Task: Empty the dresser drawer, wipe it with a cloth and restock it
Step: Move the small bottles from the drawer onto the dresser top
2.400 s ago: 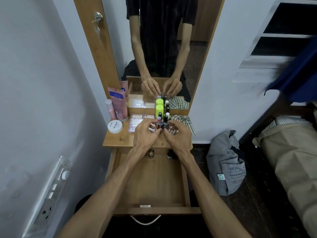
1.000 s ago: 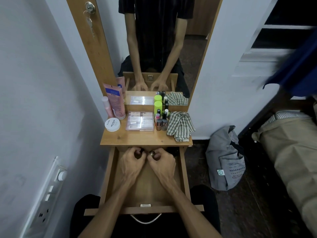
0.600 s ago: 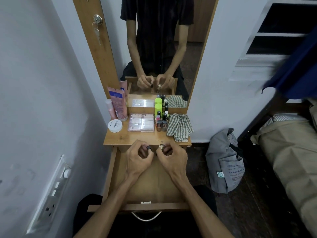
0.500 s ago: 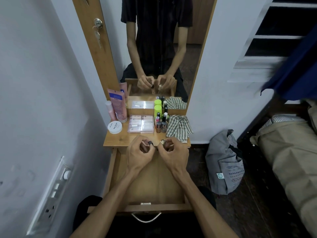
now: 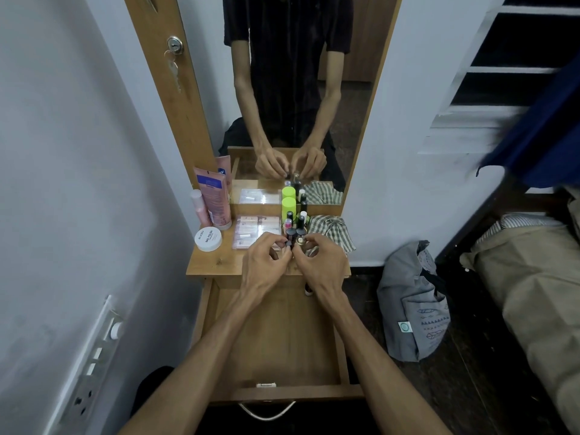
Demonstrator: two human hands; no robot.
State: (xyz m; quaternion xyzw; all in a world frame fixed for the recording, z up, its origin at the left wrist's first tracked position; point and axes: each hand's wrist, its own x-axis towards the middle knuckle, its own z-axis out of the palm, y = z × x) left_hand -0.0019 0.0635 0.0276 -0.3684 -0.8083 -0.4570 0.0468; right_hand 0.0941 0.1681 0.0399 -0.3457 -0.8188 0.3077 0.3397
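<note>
The wooden drawer point(image 5: 276, 334) is pulled out below the dresser top point(image 5: 213, 265). One small bottle point(image 5: 308, 289) still stands at its back right corner. My left hand point(image 5: 263, 262) pinches a small dark-capped bottle point(image 5: 288, 244), and my right hand point(image 5: 317, 259) pinches a small gold-capped bottle point(image 5: 300, 240). Both hands hover over the dresser top, right at a cluster of nail-polish bottles point(image 5: 295, 222) in front of a lime-green bottle point(image 5: 288, 206). A checked cloth point(image 5: 329, 230) lies crumpled to the right of the cluster.
On the dresser top stand a pink tube point(image 5: 215, 199), a slim pink bottle point(image 5: 198, 207), a white jar point(image 5: 207, 240) and a clear packet box point(image 5: 255, 230). A mirror point(image 5: 292, 89) rises behind. A grey bag point(image 5: 411, 306) sits on the floor at right.
Both hands took small bottles from the back of the drawer and lifted them up to the bottle cluster on the dresser top.
</note>
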